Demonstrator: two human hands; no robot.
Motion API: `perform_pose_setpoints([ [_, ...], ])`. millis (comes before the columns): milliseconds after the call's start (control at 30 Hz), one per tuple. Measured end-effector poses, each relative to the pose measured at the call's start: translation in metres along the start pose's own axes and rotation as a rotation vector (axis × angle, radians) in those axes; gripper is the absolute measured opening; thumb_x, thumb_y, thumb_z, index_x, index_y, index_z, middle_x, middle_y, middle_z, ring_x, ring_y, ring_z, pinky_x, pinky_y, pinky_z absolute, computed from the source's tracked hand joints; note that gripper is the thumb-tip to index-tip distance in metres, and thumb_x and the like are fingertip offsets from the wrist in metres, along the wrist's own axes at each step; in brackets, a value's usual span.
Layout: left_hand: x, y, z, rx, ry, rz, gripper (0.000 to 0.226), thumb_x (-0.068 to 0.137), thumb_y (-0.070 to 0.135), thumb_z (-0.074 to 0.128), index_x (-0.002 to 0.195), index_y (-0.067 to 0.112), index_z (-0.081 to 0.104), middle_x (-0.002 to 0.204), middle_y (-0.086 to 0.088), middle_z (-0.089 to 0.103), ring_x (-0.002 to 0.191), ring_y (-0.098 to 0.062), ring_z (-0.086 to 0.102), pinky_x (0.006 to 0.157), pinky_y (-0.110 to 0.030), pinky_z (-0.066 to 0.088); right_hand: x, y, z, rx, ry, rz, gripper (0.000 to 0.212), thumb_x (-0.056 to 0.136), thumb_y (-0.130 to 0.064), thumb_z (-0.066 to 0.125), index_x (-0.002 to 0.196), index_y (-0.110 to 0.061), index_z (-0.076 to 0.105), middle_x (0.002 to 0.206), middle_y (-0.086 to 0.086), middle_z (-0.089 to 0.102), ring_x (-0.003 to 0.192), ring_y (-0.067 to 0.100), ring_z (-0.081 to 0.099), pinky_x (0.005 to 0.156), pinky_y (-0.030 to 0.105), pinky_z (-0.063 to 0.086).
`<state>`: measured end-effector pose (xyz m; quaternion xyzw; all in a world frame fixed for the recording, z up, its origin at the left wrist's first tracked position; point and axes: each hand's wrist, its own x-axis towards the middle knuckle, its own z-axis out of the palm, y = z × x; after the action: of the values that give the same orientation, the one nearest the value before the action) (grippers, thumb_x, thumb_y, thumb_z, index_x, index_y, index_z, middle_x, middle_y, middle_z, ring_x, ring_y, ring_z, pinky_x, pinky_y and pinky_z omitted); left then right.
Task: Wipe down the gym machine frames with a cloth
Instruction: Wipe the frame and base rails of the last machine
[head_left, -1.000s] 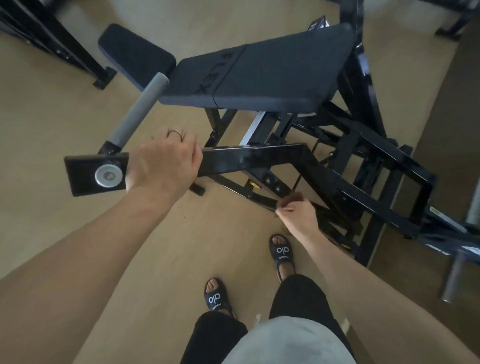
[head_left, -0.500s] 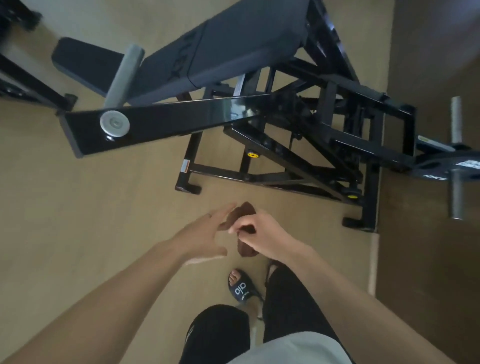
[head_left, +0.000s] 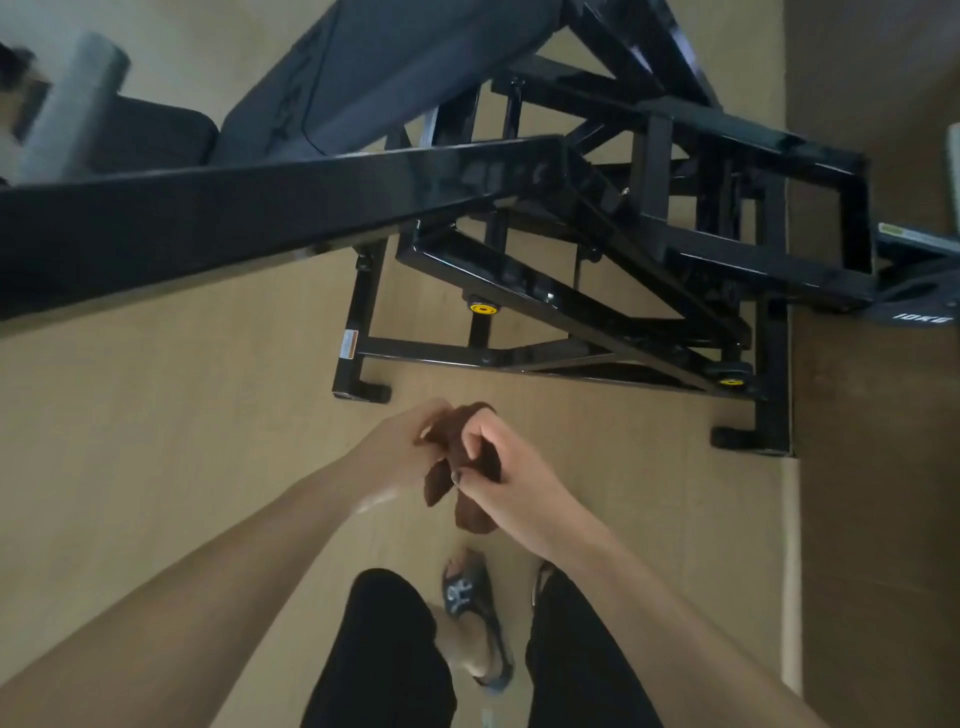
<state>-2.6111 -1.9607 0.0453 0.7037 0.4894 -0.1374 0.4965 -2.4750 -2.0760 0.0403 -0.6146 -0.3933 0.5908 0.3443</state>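
Observation:
A small brown cloth is bunched between both hands, low in front of me and clear of the machine. My right hand grips it with curled fingers. My left hand holds its upper end with fingers bent round it. The black gym machine frame stands ahead, with a long glossy black arm crossing from the left. A dark padded bench lies above the frame.
A grey foam roller handle sticks up at the top left. A weight plate marked 10KG hangs at the far right. The machine's feet rest on tan flooring. My sandalled feet stand below the hands.
My left hand let go of the black arm a second ago and came down to the cloth. Both hands now hold it together, and the view has moved closer to the frame.

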Motion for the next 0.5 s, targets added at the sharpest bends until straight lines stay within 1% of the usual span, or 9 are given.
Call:
perform_pose_setpoints([
  [67,0.022,-0.011,0.004,-0.033,0.008,-0.05,0.025,0.099,0.003,0.05,0.106,0.022,0.065,0.097,0.001,0.068,0.093,-0.014,0.064,0.074,-0.019,0.043,0.015,0.014,0.004,0.103,0.022,0.008,0.025,0.101,-0.011,0.057,0.099,-0.031,0.041,0.118,-0.004,0.055,0.104,0.016,0.061,0.085,0.032,0.058],
  [100,0.034,-0.017,0.004,-0.048,0.006,-0.073,0.028,0.099,0.002,0.047,0.101,0.022,0.066,0.093,-0.001,0.069,0.09,-0.017,0.065,0.073,-0.022,0.045,0.023,0.022,0.007,0.158,0.035,0.021,0.029,0.101,-0.011,0.058,0.102,-0.034,0.04,0.122,-0.005,0.054,0.107,0.016,0.061,0.087,0.032,0.058],
  [167,0.061,-0.035,0.007,-0.07,-0.009,-0.125,0.032,0.097,-0.001,0.046,0.096,0.023,0.067,0.087,-0.001,0.069,0.086,-0.018,0.064,0.07,-0.024,0.045,0.05,0.045,0.013,0.241,0.097,0.073,0.038,0.097,-0.011,0.064,0.105,-0.039,0.038,0.124,-0.003,0.055,0.108,0.017,0.063,0.084,0.03,0.057],
  [233,0.089,-0.055,0.01,-0.104,-0.024,-0.175,0.033,0.094,-0.003,0.047,0.095,0.024,0.065,0.082,0.001,0.066,0.081,-0.013,0.06,0.067,-0.021,0.043,0.086,0.072,0.018,0.293,0.191,0.151,0.045,0.09,-0.011,0.072,0.107,-0.035,0.039,0.118,0.003,0.059,0.103,0.019,0.065,0.078,0.028,0.056],
  [267,0.104,-0.068,0.011,-0.125,-0.037,-0.198,0.031,0.092,-0.004,0.047,0.093,0.022,0.065,0.08,0.001,0.064,0.08,-0.014,0.059,0.069,-0.022,0.044,0.106,0.087,0.021,0.283,0.233,0.171,0.045,0.087,-0.011,0.074,0.106,-0.034,0.04,0.113,0.005,0.06,0.1,0.021,0.066,0.077,0.03,0.058],
  [300,0.118,-0.081,0.013,-0.152,-0.046,-0.222,0.028,0.092,-0.003,0.047,0.093,0.018,0.065,0.081,-0.002,0.065,0.083,-0.017,0.06,0.075,-0.025,0.048,0.127,0.102,0.024,0.242,0.257,0.172,0.044,0.086,-0.013,0.075,0.104,-0.034,0.041,0.109,0.004,0.06,0.097,0.021,0.066,0.077,0.032,0.059],
  [367,0.149,-0.113,0.019,-0.227,-0.041,-0.261,0.023,0.089,0.003,0.049,0.104,0.01,0.065,0.095,-0.011,0.069,0.096,-0.027,0.065,0.094,-0.037,0.053,0.167,0.133,0.028,0.134,0.252,0.145,0.034,0.09,-0.022,0.072,0.105,-0.035,0.044,0.104,-0.002,0.059,0.093,0.017,0.065,0.077,0.031,0.059],
  [433,0.184,-0.147,0.025,-0.31,-0.001,-0.271,0.039,0.08,0.014,0.053,0.116,0.005,0.064,0.105,-0.015,0.071,0.103,-0.033,0.066,0.102,-0.045,0.052,0.205,0.164,0.03,0.048,0.227,0.105,0.025,0.095,-0.029,0.067,0.112,-0.033,0.049,0.104,-0.007,0.058,0.093,0.012,0.062,0.08,0.031,0.058],
  [500,0.226,-0.184,0.035,-0.395,0.054,-0.284,0.056,0.072,0.024,0.054,0.124,0.007,0.063,0.11,-0.016,0.073,0.107,-0.036,0.066,0.102,-0.05,0.053,0.245,0.199,0.03,-0.084,0.208,0.065,0.02,0.098,-0.033,0.062,0.115,-0.03,0.053,0.105,-0.007,0.06,0.093,0.011,0.06,0.078,0.028,0.054],
])
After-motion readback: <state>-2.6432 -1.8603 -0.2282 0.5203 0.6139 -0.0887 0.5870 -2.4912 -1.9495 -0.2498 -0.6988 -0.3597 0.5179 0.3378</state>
